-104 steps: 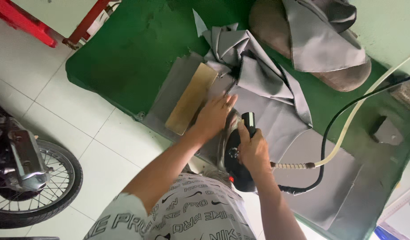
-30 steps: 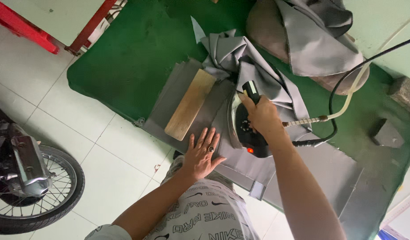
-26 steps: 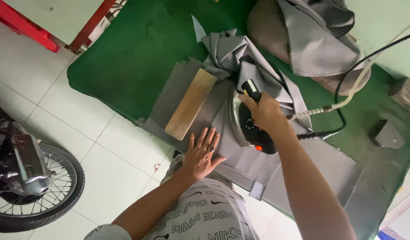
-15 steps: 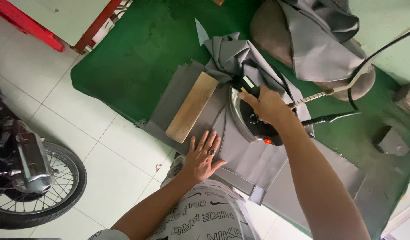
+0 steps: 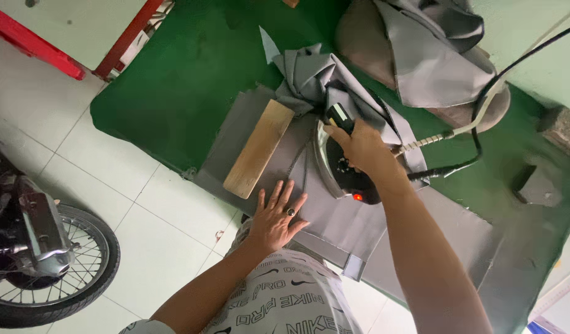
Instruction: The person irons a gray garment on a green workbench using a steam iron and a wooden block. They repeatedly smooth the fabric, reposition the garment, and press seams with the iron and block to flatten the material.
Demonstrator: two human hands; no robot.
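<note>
We take the wooden block (image 5: 258,149) as our landmark, lying on the grey fabric (image 5: 334,216) spread over the green tabletop (image 5: 173,86). Far to the left of the block, on the tiled floor, stands a motorbike wheel (image 5: 56,266).

Just below and right of the block, our left hand (image 5: 277,214) lies flat with its fingers spread, pressing the cloth down and gripping nothing. The fabric looks thin, soft and limp; we judge it light and quick to wrinkle or slide on the felt-like cover, so it is best pinned with a flat palm close to the seam, or lifted by an edge.

Right of the block, our right hand (image 5: 359,145) is closed round the handle of the electric iron (image 5: 340,167), whose sole rests on the same cloth, a red lamp glowing at its near end. The iron seems heavy, rigid and hot underneath; the handle on top is the only safe place to hold it. Its cord (image 5: 464,127) trails further right, stiff enough to tug at the iron. Above and right of the block, more grey fabric lies bunched (image 5: 316,77), with a folded heap (image 5: 433,49) beyond it.
</note>
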